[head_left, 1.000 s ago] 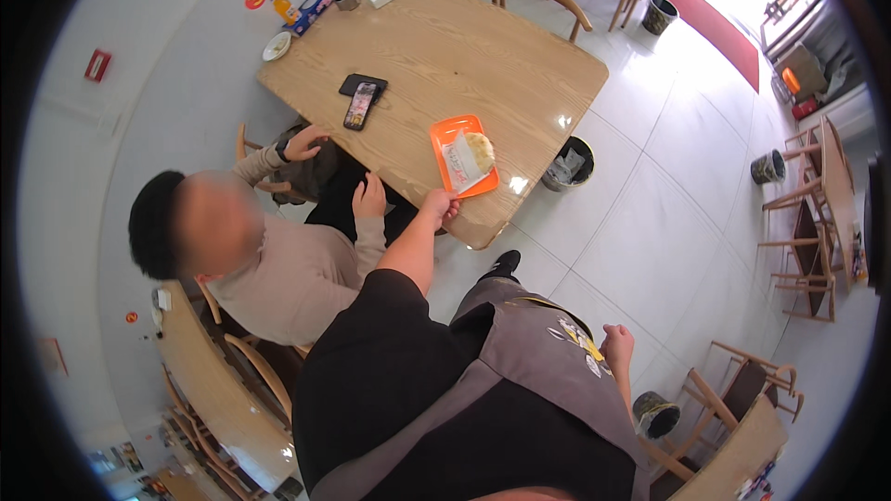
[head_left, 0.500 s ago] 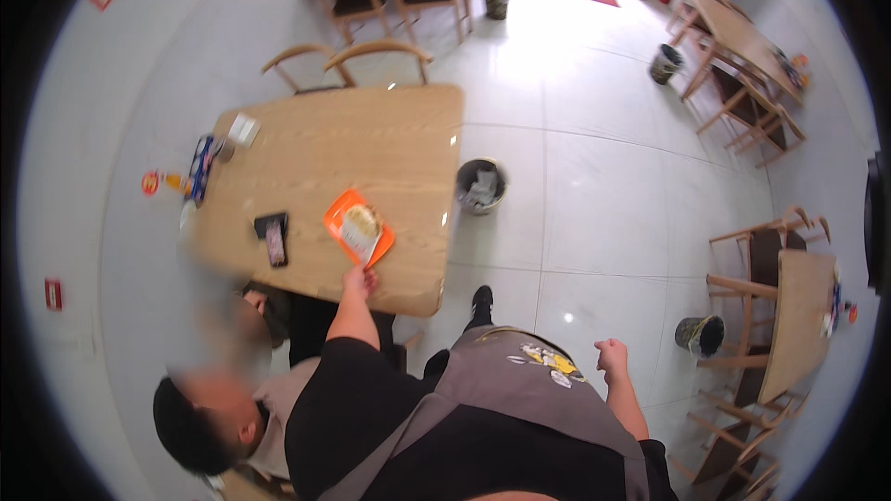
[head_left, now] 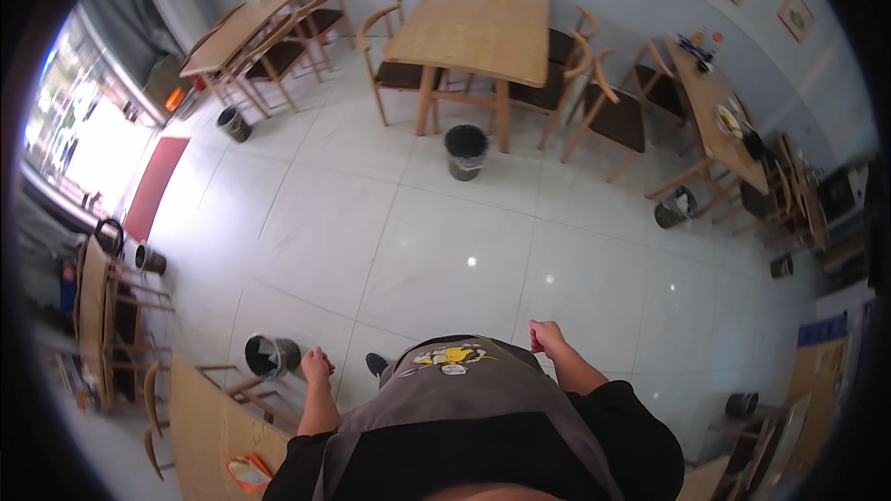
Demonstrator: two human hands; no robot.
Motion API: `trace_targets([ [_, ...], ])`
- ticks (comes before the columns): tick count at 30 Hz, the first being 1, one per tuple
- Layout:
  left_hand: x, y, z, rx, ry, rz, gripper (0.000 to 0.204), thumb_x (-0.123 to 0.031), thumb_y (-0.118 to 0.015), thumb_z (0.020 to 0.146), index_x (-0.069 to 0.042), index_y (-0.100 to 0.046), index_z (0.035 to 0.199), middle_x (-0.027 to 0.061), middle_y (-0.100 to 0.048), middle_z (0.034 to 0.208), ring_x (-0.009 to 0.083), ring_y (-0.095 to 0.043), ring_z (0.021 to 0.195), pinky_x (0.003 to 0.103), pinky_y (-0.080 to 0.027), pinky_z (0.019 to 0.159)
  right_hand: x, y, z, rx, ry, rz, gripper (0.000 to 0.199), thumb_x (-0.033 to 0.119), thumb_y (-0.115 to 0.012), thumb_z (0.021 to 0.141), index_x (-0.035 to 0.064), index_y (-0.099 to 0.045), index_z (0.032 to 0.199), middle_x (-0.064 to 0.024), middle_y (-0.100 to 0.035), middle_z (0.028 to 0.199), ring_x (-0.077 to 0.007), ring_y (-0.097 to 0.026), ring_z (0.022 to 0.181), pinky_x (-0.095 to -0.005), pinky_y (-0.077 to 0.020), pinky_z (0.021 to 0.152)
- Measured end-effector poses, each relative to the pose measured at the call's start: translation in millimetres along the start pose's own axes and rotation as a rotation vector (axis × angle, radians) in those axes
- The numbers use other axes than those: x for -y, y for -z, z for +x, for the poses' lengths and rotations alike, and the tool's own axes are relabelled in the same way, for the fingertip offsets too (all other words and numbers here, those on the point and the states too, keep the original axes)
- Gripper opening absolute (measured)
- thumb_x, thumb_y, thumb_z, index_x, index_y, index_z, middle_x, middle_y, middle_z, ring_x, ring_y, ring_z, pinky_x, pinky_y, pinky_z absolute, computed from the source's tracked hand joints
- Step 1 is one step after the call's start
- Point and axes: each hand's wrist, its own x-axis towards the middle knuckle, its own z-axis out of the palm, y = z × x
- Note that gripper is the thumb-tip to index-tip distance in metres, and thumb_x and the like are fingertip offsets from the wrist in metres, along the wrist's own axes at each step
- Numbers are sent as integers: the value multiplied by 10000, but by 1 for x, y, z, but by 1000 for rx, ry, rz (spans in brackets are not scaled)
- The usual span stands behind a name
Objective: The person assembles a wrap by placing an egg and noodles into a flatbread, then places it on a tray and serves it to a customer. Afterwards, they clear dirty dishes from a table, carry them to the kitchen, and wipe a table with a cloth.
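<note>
- The left hand (head_left: 317, 366) is curled into a loose fist, with nothing visible in it.
- The right hand (head_left: 546, 336) is likewise closed, fingers tucked in, and no object shows in its grip.
- Behind the left hand and to its left, the orange tray (head_left: 261, 468) lies on a wooden table (head_left: 200, 427), well apart from the fingers; something pale is on it, too small to make out.
- Just beside the left hand, on its left, stands a dark bin (head_left: 288, 355) with a light lining.
- Between the two hands are the grey apron (head_left: 487, 404), with a yellow-and-white picture, and a dark shoe (head_left: 376, 364) nearer the left one.
- Well ahead of both hands, another bin (head_left: 466, 167) stands on the pale tiled floor (head_left: 445, 250).
</note>
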Motion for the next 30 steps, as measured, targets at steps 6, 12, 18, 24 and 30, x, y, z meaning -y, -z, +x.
trace_targets([
  [6,-121,-249,-26,487,-265,338,247,-184,-516,920,15,-556,779,70,-524,539,176,-524,417,314,-437,396,52,110,-14,-142,124,211,425,318,-580,913,70,-483,582,-60,-490,506,-185,-506,414,-339,-474,433],
  [12,-127,-373,-9,638,-146,711,171,-150,-610,829,21,-611,844,98,-595,592,213,-620,480,329,-477,400,129,233,13,-404,336,367,384,276,-573,925,47,-484,630,-64,-507,546,-159,-494,416,-317,-461,433],
  [18,-181,-541,23,1082,-383,1389,164,-77,-558,854,5,-600,717,108,-620,624,251,-628,497,362,-515,423,103,371,44,-793,125,242,348,268,-561,898,-16,-529,699,-89,-515,570,-198,-540,432,-346,-478,409],
  [24,-243,-806,-40,1082,-103,1254,134,-146,-608,837,-64,-634,735,65,-629,641,208,-614,537,345,-505,477,-20,370,35,-829,-352,590,262,215,-523,860,-22,-529,747,-156,-521,586,-297,-564,428,-455,-497,376],
  [30,-310,-1067,-193,1380,-844,1186,244,-66,-472,763,-55,-704,687,74,-682,661,161,-642,582,305,-498,541,-39,360,44,-552,-574,927,269,192,-518,859,-30,-545,710,-158,-559,603,-283,-578,444,-423,-510,402],
])
